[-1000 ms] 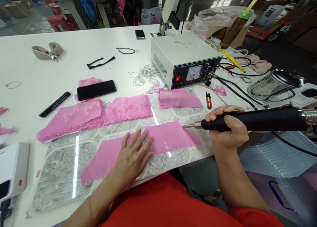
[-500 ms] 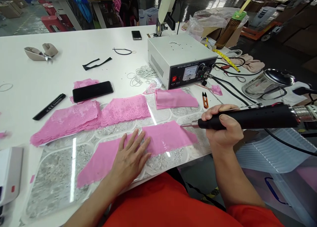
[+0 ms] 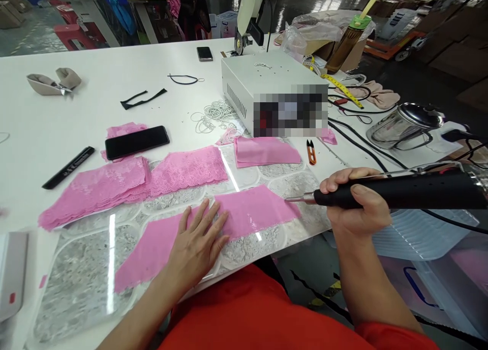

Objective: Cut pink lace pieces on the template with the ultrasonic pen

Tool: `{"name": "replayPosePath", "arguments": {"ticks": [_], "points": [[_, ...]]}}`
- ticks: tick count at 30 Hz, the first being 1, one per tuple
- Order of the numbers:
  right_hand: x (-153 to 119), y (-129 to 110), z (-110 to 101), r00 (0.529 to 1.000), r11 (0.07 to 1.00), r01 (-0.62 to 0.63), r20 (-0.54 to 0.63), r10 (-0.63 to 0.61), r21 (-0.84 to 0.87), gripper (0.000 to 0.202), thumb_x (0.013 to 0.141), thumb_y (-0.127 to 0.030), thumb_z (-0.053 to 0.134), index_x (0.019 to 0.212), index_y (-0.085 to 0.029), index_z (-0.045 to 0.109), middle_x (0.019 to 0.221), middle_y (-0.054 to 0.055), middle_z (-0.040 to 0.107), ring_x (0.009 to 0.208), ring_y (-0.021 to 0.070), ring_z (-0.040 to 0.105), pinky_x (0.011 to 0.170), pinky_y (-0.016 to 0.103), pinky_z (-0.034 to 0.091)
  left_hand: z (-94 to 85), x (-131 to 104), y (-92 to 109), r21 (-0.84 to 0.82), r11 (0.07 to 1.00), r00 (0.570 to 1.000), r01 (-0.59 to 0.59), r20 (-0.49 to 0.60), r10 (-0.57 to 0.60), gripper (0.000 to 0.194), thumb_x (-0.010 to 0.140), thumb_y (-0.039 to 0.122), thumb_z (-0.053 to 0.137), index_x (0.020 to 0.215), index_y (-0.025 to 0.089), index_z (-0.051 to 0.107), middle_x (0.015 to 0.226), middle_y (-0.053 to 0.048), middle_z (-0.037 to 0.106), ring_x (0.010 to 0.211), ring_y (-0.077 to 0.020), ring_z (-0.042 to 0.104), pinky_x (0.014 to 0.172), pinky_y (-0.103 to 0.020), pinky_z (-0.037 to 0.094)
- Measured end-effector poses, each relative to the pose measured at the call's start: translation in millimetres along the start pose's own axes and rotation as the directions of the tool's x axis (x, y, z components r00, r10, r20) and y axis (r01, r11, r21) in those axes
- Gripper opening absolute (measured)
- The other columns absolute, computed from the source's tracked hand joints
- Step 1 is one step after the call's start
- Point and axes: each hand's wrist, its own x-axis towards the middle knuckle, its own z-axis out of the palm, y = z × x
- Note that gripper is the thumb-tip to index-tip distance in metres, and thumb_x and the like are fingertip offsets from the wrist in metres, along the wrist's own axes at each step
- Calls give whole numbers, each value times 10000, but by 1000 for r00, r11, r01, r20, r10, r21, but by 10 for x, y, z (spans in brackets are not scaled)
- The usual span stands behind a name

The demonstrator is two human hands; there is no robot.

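From my remote post I note a plain red top (image 3: 244,314), matching right sleeve (image 3: 392,336), bare left hand (image 3: 201,242) and right hand (image 3: 358,201).

On the white table (image 3: 91,106) lie a large black phone (image 3: 137,142), a smaller phone (image 3: 205,54) farther back, cut black strips (image 3: 143,101) and a beige cloth bundle (image 3: 42,84). A lidded glass jug (image 3: 392,131) stands near a yellow tape measure (image 3: 345,92) and a tilted brown bottle (image 3: 343,51). Beyond the table are a red stool (image 3: 74,36) and an orange pallet truck (image 3: 383,48).
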Motion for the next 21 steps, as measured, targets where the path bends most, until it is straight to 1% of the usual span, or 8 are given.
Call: {"name": "replayPosePath", "arguments": {"ticks": [7,11,17,21], "points": [[11,48,33,999,1000,14,39,-15,26,134,555,-243,671,654,-212,587,598,-33,531,490,117,512,451,276,462,3,-3,-9,2,1000,1000,-16,-9,16,374,1018,293,466,1365,196,570,1453,-107,557,1433,-321,413,1202,-519,240],[23,26,32,999,1000,6,53,-7,16,142,552,-244,675,653,-213,580,590,-38,514,488,112,502,455,274,459,13,-6,-17,5,1000,1000,-15,-9,15,380,1019,290,464,1375,200,562,1463,-106,548,1440,-320,404,1205,-524,236],[21,-93,-155,999,1000,25,-19,-25,-4,139,531,-260,655,641,-212,586,582,-39,491,478,110,484,435,275,437,5,2,-30,24,998,998,-51,-19,52,380,1020,281,468,1375,179,558,1461,-119,547,1441,-327,400,1207,-522,228],[-4,-121,-253,1000,1000,-10,-1,10,-25,136,556,-244,674,671,-222,606,607,-37,494,499,112,507,461,282,451,-6,13,-29,54,996,997,-70,-13,70,378,1027,283,458,1372,160,554,1457,-130,548,1430,-344,412,1198,-524,234]]}}
